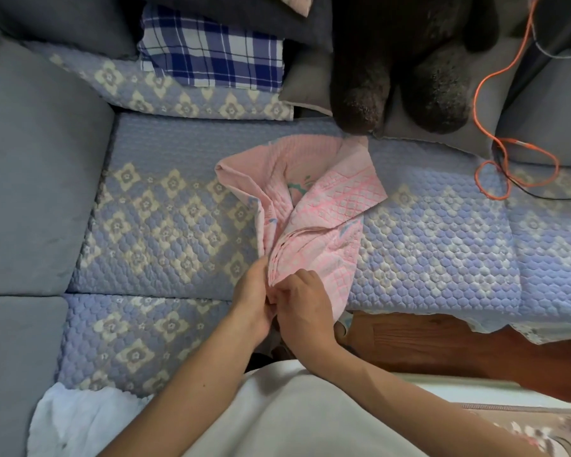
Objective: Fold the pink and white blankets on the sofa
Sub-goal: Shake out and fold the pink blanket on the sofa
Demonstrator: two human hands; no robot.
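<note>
Where both hands (279, 301) pinch: pink blanket's (314, 206) near edge.

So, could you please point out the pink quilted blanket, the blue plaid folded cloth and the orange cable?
Pink quilted blanket (314, 222): head view, its crumpled middle.
Blue plaid folded cloth (211, 47): head view, top face.
Orange cable (521, 163): head view, its loop.

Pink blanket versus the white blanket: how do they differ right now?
The pink blanket lies bunched in the middle of the sofa seat; the white blanket sits at the near-left edge. Both hands, left hand and right hand, pinch the pink blanket's near end; neither touches the white one. Pink shows a quilted grid, white looks plain. Both are unfolded.
</note>
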